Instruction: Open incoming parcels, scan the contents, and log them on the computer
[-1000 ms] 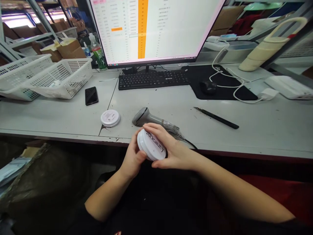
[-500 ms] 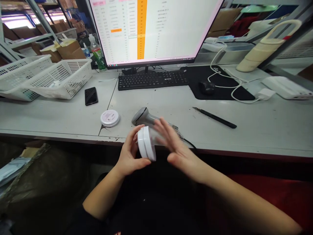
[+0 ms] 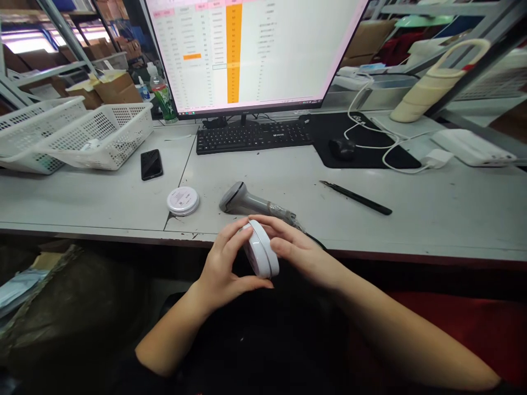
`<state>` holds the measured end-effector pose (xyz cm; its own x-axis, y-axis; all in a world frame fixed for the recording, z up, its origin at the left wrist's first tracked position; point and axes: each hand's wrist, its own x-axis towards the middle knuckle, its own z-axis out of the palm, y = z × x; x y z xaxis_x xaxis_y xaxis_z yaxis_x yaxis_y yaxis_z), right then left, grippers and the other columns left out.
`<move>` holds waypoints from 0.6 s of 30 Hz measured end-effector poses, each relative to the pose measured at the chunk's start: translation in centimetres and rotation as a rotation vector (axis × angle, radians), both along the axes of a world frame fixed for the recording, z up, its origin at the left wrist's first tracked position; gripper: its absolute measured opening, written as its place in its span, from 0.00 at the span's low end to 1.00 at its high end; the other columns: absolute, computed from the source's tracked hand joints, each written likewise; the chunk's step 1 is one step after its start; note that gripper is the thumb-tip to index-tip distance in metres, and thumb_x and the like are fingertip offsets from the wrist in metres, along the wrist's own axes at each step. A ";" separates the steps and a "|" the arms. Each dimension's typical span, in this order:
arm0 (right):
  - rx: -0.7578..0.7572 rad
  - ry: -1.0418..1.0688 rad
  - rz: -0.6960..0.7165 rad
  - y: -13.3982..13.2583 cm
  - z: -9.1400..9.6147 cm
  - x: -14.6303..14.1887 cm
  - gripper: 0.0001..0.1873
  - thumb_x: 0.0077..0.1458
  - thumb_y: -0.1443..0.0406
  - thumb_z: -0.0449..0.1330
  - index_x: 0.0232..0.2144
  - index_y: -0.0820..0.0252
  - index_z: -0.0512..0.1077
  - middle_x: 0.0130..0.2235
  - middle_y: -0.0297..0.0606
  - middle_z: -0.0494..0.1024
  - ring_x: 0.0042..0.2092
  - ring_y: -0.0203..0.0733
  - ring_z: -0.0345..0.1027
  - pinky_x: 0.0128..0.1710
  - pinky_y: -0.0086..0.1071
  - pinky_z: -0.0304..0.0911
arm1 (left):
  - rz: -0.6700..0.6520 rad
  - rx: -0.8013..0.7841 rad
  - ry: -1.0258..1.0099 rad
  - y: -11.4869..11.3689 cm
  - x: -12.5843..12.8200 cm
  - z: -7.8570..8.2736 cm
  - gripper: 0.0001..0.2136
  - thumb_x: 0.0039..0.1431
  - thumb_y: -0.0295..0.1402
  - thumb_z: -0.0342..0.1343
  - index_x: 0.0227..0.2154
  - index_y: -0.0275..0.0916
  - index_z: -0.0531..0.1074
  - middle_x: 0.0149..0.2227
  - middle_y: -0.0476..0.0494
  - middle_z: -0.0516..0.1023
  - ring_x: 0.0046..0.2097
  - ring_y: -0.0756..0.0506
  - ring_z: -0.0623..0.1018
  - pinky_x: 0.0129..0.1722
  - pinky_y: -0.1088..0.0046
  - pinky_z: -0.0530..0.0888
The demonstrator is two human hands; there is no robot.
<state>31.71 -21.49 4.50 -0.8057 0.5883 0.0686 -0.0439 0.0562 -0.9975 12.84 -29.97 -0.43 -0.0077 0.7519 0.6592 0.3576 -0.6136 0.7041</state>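
Just off the desk's front edge, a round white lidded jar [image 3: 261, 251] is tilted on its side between both hands. My left hand [image 3: 224, 266] grips it from the left, thumb below and fingers at the upper rim. From the other side my right hand [image 3: 294, 247] closes on the jar, its fingers over the top and partly hidden behind it. A grey barcode scanner [image 3: 251, 204] lies right behind the hands. To the left, a similar flat round white container [image 3: 183, 201] with a printed label rests on the desk.
On the desk [image 3: 432, 219] are a black craft knife [image 3: 356, 198], a phone [image 3: 151, 164], a keyboard [image 3: 253, 136] and a mouse [image 3: 342, 148] with white cables near it. White baskets [image 3: 102, 137] stand at the left. A monitor [image 3: 255, 55] rises behind.
My right hand, open and moving beside the jar before, has come in and closed on its right side. The jar has shifted slightly right and turned, with my left hand still holding it.
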 end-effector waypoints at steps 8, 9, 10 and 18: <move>0.793 -0.083 0.020 0.1 2.0 0.7 0.44 0.53 0.57 0.72 0.68 0.36 0.60 0.70 0.39 0.59 0.70 0.57 0.54 0.66 0.55 0.58 | -0.368 -0.492 -0.663 0.2 0.1 1.6 0.40 0.49 0.55 0.70 0.62 0.44 0.67 0.57 0.34 0.76 0.55 0.35 0.78 0.50 0.63 0.77; 0.824 -0.056 0.009 -0.1 1.9 0.5 0.43 0.53 0.58 0.71 0.68 0.35 0.60 0.70 0.39 0.60 0.68 0.57 0.57 0.65 0.55 0.61 | -0.374 -0.460 -0.674 0.2 0.2 1.6 0.39 0.50 0.53 0.70 0.62 0.45 0.67 0.56 0.35 0.76 0.54 0.35 0.79 0.50 0.63 0.77; 0.838 -0.028 -0.013 -0.3 1.7 0.3 0.43 0.54 0.58 0.71 0.68 0.34 0.60 0.69 0.39 0.61 0.68 0.57 0.58 0.64 0.54 0.62 | -0.372 -0.417 -0.668 0.2 0.4 1.6 0.38 0.50 0.52 0.70 0.62 0.45 0.67 0.56 0.36 0.76 0.55 0.35 0.78 0.50 0.63 0.77; 0.856 0.002 -0.107 -0.3 2.2 -1.4 0.42 0.54 0.59 0.70 0.68 0.39 0.61 0.69 0.41 0.62 0.67 0.59 0.59 0.64 0.56 0.62 | -0.233 -0.218 -0.424 0.3 -1.9 1.7 0.38 0.58 0.59 0.60 0.66 0.46 0.64 0.66 0.34 0.64 0.65 0.30 0.69 0.60 0.55 0.72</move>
